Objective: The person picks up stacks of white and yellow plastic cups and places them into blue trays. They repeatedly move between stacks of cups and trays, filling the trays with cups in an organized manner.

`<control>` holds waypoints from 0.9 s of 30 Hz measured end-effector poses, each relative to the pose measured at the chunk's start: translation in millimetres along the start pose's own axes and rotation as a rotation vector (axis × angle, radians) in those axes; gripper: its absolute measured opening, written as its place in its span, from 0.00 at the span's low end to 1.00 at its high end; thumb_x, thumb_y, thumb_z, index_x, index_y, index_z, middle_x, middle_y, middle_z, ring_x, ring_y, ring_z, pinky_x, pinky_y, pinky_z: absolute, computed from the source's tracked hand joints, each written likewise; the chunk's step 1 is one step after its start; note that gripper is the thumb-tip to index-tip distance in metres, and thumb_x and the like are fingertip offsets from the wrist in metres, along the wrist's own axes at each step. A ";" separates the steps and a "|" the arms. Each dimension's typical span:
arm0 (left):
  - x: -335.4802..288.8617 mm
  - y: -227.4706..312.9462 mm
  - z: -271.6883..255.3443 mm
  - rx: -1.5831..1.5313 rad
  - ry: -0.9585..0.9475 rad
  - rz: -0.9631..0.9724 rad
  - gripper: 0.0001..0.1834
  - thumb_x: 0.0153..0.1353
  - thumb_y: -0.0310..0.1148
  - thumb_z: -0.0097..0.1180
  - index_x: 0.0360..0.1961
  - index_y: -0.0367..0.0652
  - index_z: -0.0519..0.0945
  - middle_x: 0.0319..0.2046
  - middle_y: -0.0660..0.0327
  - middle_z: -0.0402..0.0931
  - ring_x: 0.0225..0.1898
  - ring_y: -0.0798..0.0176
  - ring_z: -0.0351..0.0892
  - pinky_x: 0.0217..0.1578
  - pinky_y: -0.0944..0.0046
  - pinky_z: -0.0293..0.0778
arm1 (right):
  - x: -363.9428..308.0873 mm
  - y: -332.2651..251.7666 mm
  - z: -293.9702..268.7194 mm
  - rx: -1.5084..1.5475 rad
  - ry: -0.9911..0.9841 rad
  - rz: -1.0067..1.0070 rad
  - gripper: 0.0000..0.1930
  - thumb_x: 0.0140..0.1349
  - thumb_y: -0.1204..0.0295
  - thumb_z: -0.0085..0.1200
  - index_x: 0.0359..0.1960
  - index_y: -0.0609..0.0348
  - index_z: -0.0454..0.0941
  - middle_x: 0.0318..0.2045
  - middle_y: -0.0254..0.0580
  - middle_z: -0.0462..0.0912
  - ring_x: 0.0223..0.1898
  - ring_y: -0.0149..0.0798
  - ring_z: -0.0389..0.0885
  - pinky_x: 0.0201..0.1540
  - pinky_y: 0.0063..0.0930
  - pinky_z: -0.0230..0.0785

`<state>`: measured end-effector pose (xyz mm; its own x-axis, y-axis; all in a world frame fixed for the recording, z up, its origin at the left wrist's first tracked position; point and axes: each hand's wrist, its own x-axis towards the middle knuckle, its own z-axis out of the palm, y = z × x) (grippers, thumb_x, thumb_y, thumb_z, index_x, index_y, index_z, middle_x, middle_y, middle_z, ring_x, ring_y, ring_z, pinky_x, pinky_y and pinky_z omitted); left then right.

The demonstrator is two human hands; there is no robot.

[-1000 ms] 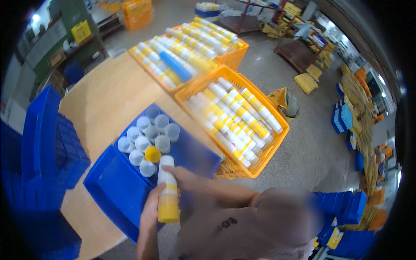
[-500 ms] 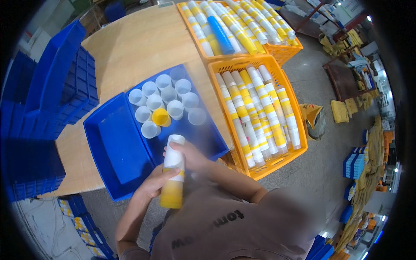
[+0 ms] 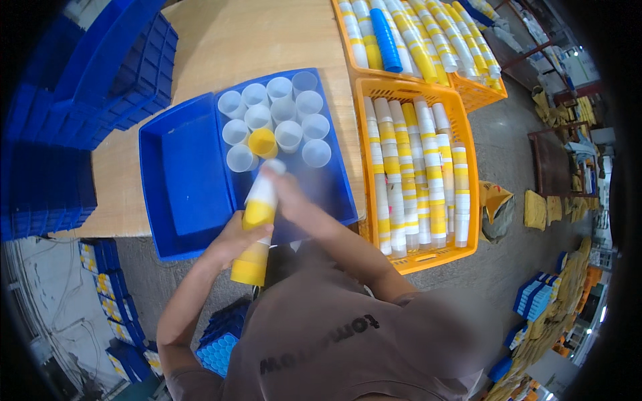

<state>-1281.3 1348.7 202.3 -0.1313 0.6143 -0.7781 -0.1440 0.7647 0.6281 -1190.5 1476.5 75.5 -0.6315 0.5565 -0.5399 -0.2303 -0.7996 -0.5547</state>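
Note:
A long nested stack of cups (image 3: 259,212), white at its upper end and yellow at its lower end, slants in front of my body. My left hand (image 3: 233,239) is wrapped round its yellow part. At the white end my right hand (image 3: 287,195) has its fingers closed on the stack; the fingertips are partly hidden. Just beyond, a blue tray (image 3: 340,194) carries several translucent white cups (image 3: 287,134), standing mouth up in rows, and one yellow cup (image 3: 262,142). The upper end of the stack reaches over the near part of this tray.
Left of the tray lies another blue tray (image 3: 190,177), next to stacked blue crates (image 3: 137,73) on the wooden table (image 3: 254,33). To the right, an orange basket (image 3: 471,174) holds several cup stacks. Farther back are more orange baskets (image 3: 478,99) with cup stacks, one blue.
The cup stack and both hands have shifted toward the tray's cups, and the stack leans more. My view has also shifted. The cups in the tray look the same.

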 end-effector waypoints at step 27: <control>-61.8 -59.4 -3.8 -0.531 -0.171 -0.125 0.29 0.67 0.45 0.58 0.61 0.36 0.68 0.45 0.52 0.81 0.46 0.58 0.82 0.48 0.58 0.79 | -53.6 9.2 25.5 -0.146 -0.114 0.310 0.20 0.72 0.52 0.50 0.45 0.59 0.75 0.35 0.42 0.81 0.38 0.39 0.80 0.49 0.38 0.72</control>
<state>-1268.4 1264.6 213.1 0.0725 0.5819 -0.8100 -0.6270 0.6582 0.4167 -1177.6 1433.6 115.5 -0.7351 0.2573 -0.6273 0.0883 -0.8810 -0.4649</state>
